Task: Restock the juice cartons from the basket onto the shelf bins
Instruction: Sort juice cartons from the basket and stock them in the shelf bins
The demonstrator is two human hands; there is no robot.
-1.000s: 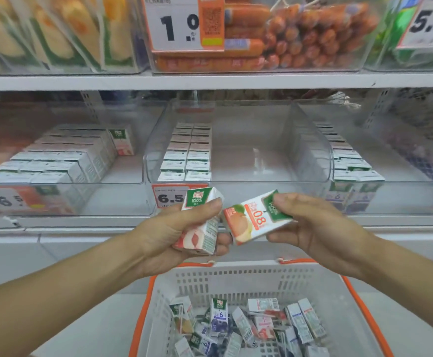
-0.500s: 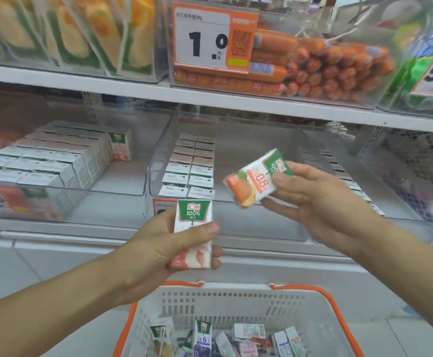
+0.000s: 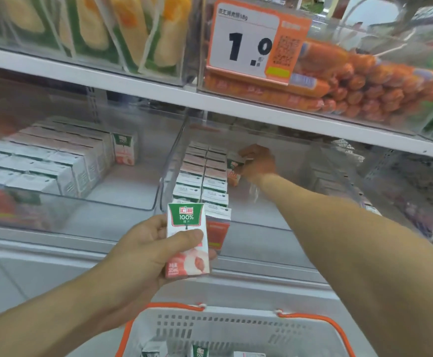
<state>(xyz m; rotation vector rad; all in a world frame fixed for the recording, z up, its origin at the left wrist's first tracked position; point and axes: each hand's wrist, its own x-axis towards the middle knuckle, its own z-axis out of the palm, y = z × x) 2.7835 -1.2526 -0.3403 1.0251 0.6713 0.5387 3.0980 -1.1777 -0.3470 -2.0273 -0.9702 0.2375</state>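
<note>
My left hand (image 3: 143,256) grips an upright peach juice carton (image 3: 187,239) with a green top, in front of the shelf's lower edge. My right hand (image 3: 258,161) reaches deep into the middle clear shelf bin (image 3: 169,161) and holds an orange juice carton (image 3: 234,168) upright just right of two rows of cartons (image 3: 202,176) standing in that bin. The white basket (image 3: 236,328) with orange rim sits at the bottom; a few carton tops show inside it.
The left bin (image 3: 122,202) holds several rows of cartons, one peach carton (image 3: 124,150) standing apart at their right. A right bin (image 3: 339,171) is blurred. Above, the upper shelf (image 3: 158,91) carries sausages (image 3: 352,88), packaged corn (image 3: 132,29) and a "1.0" price tag (image 3: 251,42).
My right hand has carried the orange carton from in front of the bin far into the middle bin, next to the rows. The view has tilted up; my left hand stays with its carton.
</note>
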